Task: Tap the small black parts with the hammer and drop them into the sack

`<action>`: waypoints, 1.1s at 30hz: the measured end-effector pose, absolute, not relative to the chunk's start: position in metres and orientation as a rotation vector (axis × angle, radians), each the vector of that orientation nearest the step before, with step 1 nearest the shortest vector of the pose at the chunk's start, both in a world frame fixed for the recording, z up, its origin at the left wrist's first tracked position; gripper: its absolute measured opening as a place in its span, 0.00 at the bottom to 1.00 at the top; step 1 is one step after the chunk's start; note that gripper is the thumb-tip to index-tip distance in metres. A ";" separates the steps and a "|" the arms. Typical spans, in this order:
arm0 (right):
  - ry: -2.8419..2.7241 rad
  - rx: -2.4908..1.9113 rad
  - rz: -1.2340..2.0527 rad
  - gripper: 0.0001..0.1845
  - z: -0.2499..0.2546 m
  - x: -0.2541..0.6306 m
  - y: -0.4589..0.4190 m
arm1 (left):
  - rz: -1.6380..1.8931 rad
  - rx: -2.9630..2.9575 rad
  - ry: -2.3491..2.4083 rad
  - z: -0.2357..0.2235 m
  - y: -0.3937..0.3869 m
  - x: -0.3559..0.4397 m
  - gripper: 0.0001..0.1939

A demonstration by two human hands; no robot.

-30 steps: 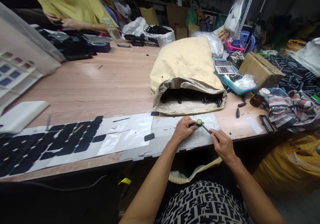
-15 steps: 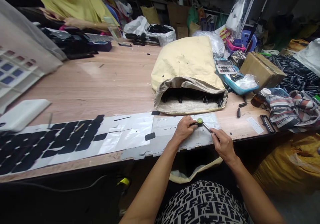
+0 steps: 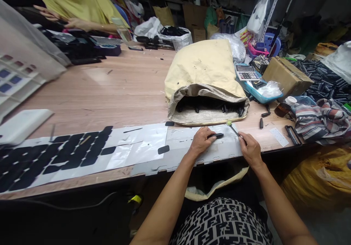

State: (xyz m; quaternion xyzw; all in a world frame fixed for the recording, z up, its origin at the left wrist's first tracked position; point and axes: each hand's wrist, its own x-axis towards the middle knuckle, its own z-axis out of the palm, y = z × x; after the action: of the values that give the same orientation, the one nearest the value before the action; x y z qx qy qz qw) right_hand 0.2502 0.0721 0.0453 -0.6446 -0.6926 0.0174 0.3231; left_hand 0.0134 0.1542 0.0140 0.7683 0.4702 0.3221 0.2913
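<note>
My left hand (image 3: 202, 140) is closed around one end of a slim black plastic piece (image 3: 218, 136), holding it low over the white sheet (image 3: 178, 157) at the table's front edge. To its right, my right hand (image 3: 251, 150) grips the thin metal handle of a small hammer-like tool (image 3: 232, 127) with a round yellow-green head. That head is raised and apart from the black piece. Just beyond my hands lies a cream sack (image 3: 203, 64), its mouth facing me, with several black pieces (image 3: 225, 108) inside.
Flat black pads (image 3: 93, 148) lie on white paper at left. A blue basket (image 3: 264, 97) with a calculator (image 3: 246, 73), a cardboard box (image 3: 286, 75), a brown bottle (image 3: 283, 107) and a striped cloth (image 3: 312, 119) are at right. Across the table sits a co-worker in yellow (image 3: 79, 6).
My right hand has moved right, taking the tool's head off the black piece, which now shows fully. My left hand has stayed put. The co-worker's hand has shifted slightly.
</note>
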 end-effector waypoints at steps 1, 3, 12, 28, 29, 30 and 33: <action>-1.823 -1.734 -0.023 0.17 0.044 0.254 0.078 | 0.860 2.045 1.254 0.014 0.154 0.013 0.08; -1.855 -1.819 -0.175 0.16 0.042 0.259 0.087 | 0.863 2.040 1.254 0.013 0.153 0.013 0.08; -1.967 -1.955 -0.476 0.14 0.034 0.257 0.092 | 0.812 2.092 1.185 0.023 0.147 0.010 0.09; -1.940 -1.961 -0.437 0.14 0.033 0.256 0.092 | 0.918 1.914 1.310 0.050 0.109 -0.005 0.13; -1.939 -1.964 -0.436 0.13 0.033 0.256 0.092 | 0.966 1.813 1.473 0.055 0.132 -0.005 0.15; -1.938 -1.968 -0.438 0.13 0.034 0.256 0.093 | 0.998 1.719 1.647 0.058 0.156 -0.005 0.16; -1.943 -1.976 -0.450 0.12 0.035 0.255 0.092 | 0.946 1.534 2.069 0.062 0.220 -0.004 0.20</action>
State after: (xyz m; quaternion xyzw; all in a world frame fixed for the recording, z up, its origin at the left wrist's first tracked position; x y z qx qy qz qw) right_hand 0.2550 0.0921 0.0352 -0.6940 -0.6824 -0.1582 0.1665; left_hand -0.0042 0.2203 0.0619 0.5481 0.7391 0.3380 0.1976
